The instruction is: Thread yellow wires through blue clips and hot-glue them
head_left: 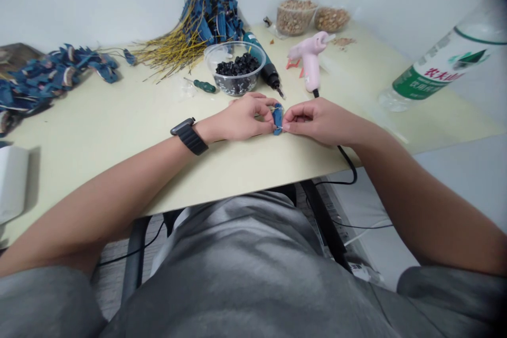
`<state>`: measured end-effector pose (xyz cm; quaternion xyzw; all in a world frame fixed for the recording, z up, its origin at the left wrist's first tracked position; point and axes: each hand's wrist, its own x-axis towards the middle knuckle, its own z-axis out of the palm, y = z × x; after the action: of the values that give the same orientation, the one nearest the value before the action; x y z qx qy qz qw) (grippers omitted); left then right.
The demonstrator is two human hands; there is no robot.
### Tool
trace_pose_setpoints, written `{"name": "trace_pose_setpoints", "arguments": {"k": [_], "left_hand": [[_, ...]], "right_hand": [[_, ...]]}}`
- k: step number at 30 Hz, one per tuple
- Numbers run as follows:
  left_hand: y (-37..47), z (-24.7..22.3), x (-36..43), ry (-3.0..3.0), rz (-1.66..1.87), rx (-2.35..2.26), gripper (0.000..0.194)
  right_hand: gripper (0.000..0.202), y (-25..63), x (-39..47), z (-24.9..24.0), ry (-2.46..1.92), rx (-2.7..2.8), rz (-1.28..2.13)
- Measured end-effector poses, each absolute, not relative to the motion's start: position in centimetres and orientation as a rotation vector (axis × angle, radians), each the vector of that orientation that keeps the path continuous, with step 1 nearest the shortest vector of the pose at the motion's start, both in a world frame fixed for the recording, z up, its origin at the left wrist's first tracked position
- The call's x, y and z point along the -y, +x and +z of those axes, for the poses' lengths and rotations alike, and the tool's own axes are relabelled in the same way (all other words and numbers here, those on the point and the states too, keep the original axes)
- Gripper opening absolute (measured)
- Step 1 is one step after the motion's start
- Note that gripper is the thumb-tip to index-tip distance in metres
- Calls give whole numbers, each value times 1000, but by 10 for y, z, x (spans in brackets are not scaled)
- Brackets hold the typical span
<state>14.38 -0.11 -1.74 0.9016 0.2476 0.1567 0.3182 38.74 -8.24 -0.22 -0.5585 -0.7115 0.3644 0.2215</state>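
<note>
The small blue piece sat between the two hands, right at the middle of the counter's near edge, and that was the thing everything there turned on. It stood more or less upright, its long axis running from the counter surface up toward the far wall rather than across from hand to hand. The left hand came at it from the left side, fingers curled over with the thumb and forefinger closed on the upper part of the piece. The right hand came from the opposite side, its thumb and forefinger pinched together at the lower end, where something thin and pale, perhaps a wire or pin, showed between the fingertips; it was too small to tell for certain. Both hands were touching the piece, so neither was nearer than the other. Both wrists lay low over the counter.

A black watch was strapped on the left wrist. Just beyond the hands stood a clear bowl of small dark beads, with a green-handled screwdriver beside it on the left and a pink glue gun on the right, its black cord trailing past the right hand and off the edge. Heaps of finished-looking blue pieces lay well apart at the far left.
</note>
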Motion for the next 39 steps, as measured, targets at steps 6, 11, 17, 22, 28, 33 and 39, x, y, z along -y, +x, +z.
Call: {"name": "trace_pose_setpoints", "arguments": {"k": [6,11,17,22,28,33,39], "left_hand": [[145,-22,-1,2345,443,-679,20],[145,-23,-2,2350,452,-661,19],[145,-23,-4,2332,449,-653,16],[145,-20,-3,2331,424,-635,17],[144,-17,0,2342,407,-653,20],[144,-18,-1,2333,431,-637,19],[144,-17,1,2323,438,-646,19]], "right_hand": [[12,388,83,-6,-1548,1968,971],[17,389,83,-11,-1535,1977,913],[22,388,84,-15,-1526,1970,894],[14,387,85,-14,-1536,1948,890],[11,387,84,-13,-1532,1934,906],[18,387,84,-14,-1491,1930,926],[21,386,85,-14,-1478,1907,956]]}}
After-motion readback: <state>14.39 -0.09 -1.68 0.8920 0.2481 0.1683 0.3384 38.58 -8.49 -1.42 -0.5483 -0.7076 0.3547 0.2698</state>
